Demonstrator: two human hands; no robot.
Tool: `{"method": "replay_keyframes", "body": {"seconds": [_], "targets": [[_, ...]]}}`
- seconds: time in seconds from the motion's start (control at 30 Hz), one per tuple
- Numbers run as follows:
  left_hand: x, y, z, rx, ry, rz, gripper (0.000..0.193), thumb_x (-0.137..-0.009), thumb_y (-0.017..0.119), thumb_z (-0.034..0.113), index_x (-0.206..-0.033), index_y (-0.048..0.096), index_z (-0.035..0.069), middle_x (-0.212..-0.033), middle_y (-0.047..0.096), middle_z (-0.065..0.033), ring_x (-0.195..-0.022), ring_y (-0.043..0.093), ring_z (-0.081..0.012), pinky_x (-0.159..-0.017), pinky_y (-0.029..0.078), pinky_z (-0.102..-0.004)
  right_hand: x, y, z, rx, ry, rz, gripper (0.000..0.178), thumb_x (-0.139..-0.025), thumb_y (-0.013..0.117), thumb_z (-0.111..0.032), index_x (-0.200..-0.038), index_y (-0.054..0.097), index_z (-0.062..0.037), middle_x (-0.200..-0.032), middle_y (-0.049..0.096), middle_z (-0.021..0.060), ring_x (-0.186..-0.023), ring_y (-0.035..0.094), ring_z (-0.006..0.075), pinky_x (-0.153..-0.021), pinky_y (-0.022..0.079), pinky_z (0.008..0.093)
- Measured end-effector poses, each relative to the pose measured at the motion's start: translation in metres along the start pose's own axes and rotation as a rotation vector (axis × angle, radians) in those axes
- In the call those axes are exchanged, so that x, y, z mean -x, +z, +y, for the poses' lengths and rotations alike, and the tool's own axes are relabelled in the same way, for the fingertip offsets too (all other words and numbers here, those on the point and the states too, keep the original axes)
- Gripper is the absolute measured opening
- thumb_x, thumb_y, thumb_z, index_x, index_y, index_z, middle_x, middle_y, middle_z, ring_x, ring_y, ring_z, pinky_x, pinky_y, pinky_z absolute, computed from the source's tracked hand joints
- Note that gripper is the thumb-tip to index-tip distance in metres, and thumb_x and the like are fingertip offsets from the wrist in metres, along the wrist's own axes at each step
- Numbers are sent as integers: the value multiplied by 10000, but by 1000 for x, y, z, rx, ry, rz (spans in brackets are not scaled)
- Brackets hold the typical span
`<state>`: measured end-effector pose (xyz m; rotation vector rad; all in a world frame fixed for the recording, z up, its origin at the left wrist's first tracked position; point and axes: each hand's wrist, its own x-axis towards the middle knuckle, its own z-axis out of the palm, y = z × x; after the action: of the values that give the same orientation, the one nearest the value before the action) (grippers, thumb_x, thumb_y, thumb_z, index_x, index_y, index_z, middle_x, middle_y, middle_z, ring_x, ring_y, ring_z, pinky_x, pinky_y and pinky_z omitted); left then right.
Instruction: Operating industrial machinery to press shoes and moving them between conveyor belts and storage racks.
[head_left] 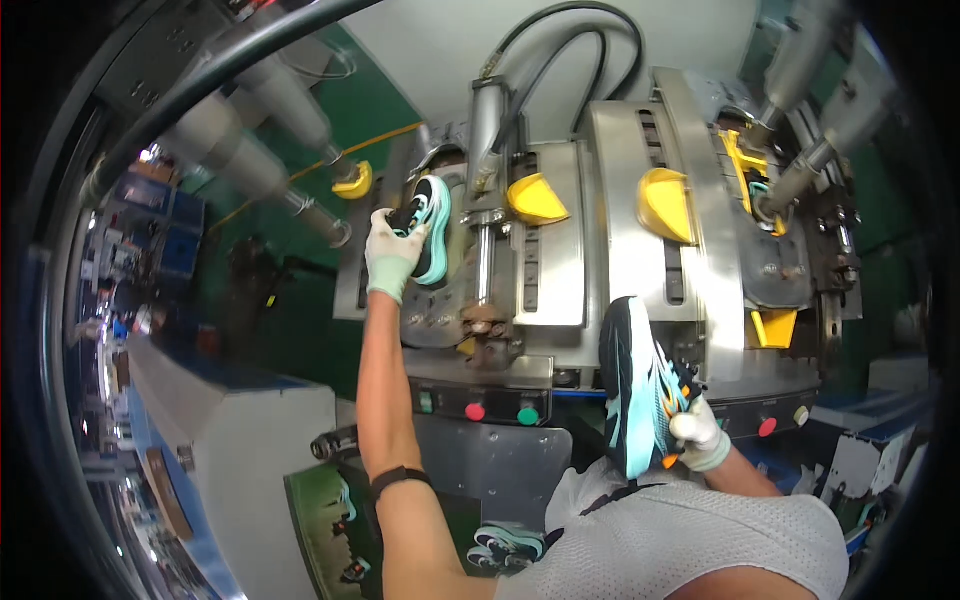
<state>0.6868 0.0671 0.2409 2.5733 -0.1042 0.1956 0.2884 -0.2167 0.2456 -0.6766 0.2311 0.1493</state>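
Observation:
My left hand [392,256], in a pale glove, reaches forward to the left station of the machine. Its fingers are closed round the heel or collar of a black sneaker with a mint sole [437,240], which lies on its side over the station's bed. Close to my body, my right hand [699,436], gloved in white, is shut on a second sneaker [635,390], black and mint with orange accents. This one is held up with its sole turned to the left. The fingertips of the right hand are partly hidden behind the shoe.
Metal cylinders and yellow pads [538,200] stand between the stations; another yellow pad [667,205] sits to the right. Red and green buttons [475,411] line the front panel. More sneakers [505,546] lie below. A green bin [335,530] stands at lower left.

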Motion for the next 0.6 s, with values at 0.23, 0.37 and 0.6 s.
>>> {"method": "replay_keyframes", "body": {"seconds": [0.23,0.37,0.6], "targets": [[234,-108,-62,457,-126,254,541,-816,800,128,-1246,523,-48,-1157,576,-121,-1009,569,-179,-908,470,-326,-111,91,26,225,85,-109,550,-887,724,-260,-1307,528,36,-1158,649,88,-1007,643,128,-890,521,296],[394,-109,-143,431,-437,377,565,-789,797,93,-1254,512,-56,-1175,559,-150,-1047,570,-225,-953,459,-348,-258,147,73,155,104,-68,259,-901,715,-155,-1106,651,-9,-1039,693,90,-901,693,186,-810,566,371],[654,-111,-202,-60,-1029,574,616,-741,876,298,-1160,568,-32,-1047,647,-201,-943,644,-323,-845,538,-419,-461,154,162,995,-98,806,404,-795,743,-278,-1106,699,-24,-1172,687,159,-1090,672,279,-853,533,359]]}}
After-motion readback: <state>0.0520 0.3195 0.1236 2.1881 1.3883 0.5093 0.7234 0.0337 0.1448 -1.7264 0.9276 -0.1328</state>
